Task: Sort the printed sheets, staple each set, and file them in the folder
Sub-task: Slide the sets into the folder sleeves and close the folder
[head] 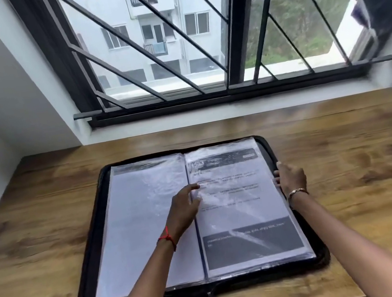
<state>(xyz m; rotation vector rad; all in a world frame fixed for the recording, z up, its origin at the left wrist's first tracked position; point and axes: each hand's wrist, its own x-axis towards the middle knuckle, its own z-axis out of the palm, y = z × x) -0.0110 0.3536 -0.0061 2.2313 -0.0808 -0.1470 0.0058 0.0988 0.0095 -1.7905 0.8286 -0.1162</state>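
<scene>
Holding printed sheets (249, 217), apparently: open folder (97, 218)

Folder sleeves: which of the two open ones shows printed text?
The right sleeve, its edge held by the right hand: text lines and a dark bottom block. The left sleeve looks blank.

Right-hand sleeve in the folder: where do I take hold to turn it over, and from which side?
Pinch its free outer edge about halfway up, coming from the right, where the right hand is. The sleeve lies flat and is bound at the spine on its left, so only that outer edge can lift.
</scene>
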